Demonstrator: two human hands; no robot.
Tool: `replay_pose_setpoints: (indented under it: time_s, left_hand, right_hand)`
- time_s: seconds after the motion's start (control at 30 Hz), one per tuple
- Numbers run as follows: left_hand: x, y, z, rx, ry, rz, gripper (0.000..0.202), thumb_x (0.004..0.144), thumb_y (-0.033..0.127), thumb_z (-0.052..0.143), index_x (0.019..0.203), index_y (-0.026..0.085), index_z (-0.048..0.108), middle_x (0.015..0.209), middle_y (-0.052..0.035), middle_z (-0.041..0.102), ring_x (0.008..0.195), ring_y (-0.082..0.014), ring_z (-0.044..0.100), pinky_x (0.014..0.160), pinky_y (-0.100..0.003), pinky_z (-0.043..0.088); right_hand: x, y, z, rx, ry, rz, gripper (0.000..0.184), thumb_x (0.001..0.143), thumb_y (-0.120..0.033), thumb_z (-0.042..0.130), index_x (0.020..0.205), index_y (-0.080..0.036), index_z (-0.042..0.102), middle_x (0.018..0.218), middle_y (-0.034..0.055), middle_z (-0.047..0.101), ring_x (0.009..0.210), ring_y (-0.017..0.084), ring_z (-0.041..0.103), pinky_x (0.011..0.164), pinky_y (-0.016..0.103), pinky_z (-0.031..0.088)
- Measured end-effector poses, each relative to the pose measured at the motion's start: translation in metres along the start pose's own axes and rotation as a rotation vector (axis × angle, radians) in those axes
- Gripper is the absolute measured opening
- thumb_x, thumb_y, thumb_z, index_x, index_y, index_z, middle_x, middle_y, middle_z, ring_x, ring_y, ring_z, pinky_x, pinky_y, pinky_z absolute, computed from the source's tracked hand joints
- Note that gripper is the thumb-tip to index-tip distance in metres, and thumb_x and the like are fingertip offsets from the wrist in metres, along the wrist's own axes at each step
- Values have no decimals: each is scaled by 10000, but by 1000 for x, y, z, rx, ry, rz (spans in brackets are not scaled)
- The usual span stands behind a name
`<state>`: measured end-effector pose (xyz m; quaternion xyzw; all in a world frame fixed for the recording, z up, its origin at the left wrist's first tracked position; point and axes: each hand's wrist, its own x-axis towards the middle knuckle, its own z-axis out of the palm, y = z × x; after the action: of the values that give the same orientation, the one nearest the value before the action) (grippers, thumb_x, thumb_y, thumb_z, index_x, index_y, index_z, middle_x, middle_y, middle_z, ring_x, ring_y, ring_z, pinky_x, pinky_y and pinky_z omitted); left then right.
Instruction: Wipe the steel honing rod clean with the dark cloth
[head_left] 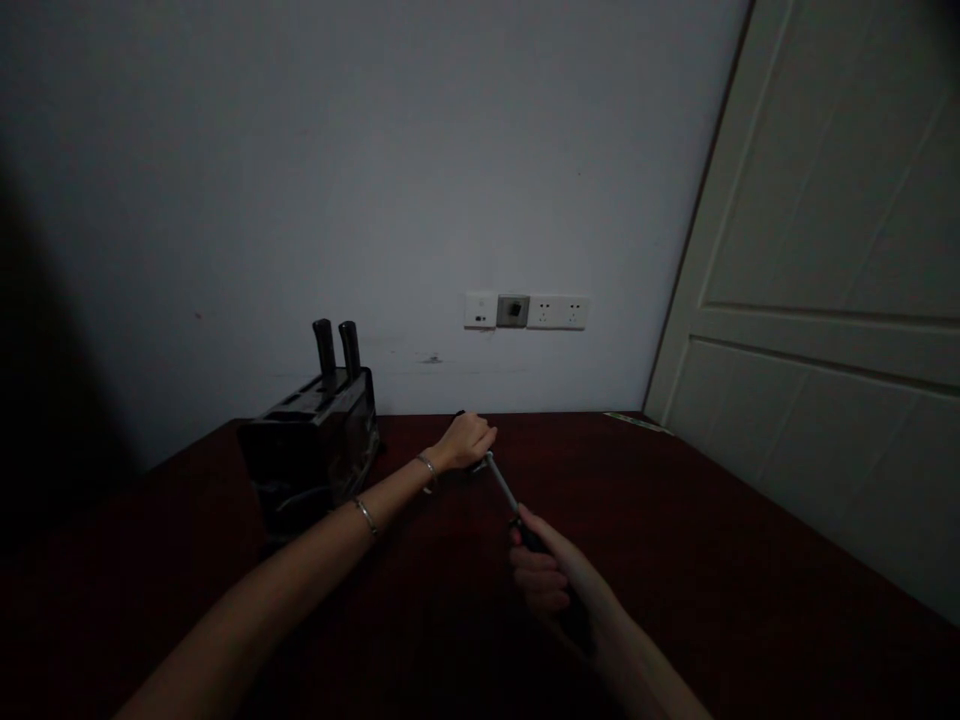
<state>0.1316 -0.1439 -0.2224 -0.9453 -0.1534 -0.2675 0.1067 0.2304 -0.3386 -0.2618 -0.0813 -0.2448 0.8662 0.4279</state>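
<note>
Black handle (532,538) partly hidden by the right hand (546,578).

Slim grey rod (503,484), black handle (532,537), slanting forward-left, tip near small dark object (478,467)

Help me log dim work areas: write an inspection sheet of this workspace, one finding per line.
Surface: dark red tabletop, dimly lit.
Job's things: metal rod with a black handle; partly hidden item at its far end, too dark to name.
Clutter: black slotted block on the left with two upright handles; pale strip at the far right edge.
Grips: right grip closed around the black handle; left grip closed on the partly hidden item; rod-to-item contact unclear.
Cables: nothing seen, though shadows are deep.
Surroundings: pale wall behind with a socket row and dark scuff; pale panelled surface at right.
</note>
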Motion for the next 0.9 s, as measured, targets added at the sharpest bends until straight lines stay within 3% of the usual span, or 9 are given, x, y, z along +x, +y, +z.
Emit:
replay_pose_setpoints:
  time_s: [0.4,0.63,0.9]
  left_hand:
    - [-12,8,-7,17,-19,37,403,856,216,300,545,144,547,572,-79,611,509,-128,476,554,-272,262]
    - [-9,35,-18,-32,-17,83,445,863,225,286,477,153,497,522,-71,582,476,-117,477,542,-276,267]
    - [-14,63,-27,-118,-109,164,441,861,220,309,453,155,465,468,-44,542,440,-105,446,516,-256,278]
  right_hand:
    - [0,-4,0,-84,36,51,271,769,-401,593,702,-154,504,363,-121,362,269,22,159,247,130,145]
    - [-2,0,10,-181,192,-8,309,752,-451,587,686,-163,497,333,-118,361,251,23,215,246,136,134]
    - [3,-3,3,-184,226,31,318,728,-448,611,641,-171,481,298,-119,351,232,33,217,233,149,134]
